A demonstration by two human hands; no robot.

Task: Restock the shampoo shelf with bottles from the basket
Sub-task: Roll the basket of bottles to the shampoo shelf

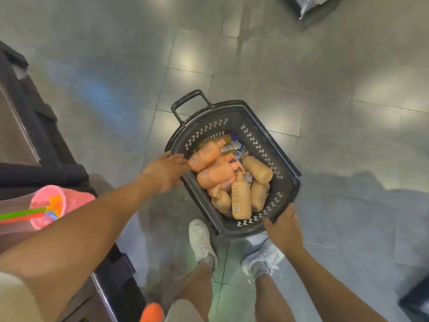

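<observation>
Down at the far left stands a dark shelf unit, and nearer, at its edge, a pink cone-shaped item with a green stick across it; what it is cannot be told.

The left grip reaches from there to the right over the left rim of the basket. Its fingers are stretched out and meet the near-left end of an orange bottle that lies on top of the pile. The blur hides whether they have closed round it.

The basket is dark plastic and sits on the grey tiled floor, with its pull handle sticking out at the far left corner. Inside, more orange bottles lie heaped on the left side. Tan pump bottles fill the near and right parts. Some blue and white packs show beneath at the far end.

Two white shoes stand on the floor just near of the basket.

The right grip holds the basket's near right corner, fingers curled over the rim.
</observation>
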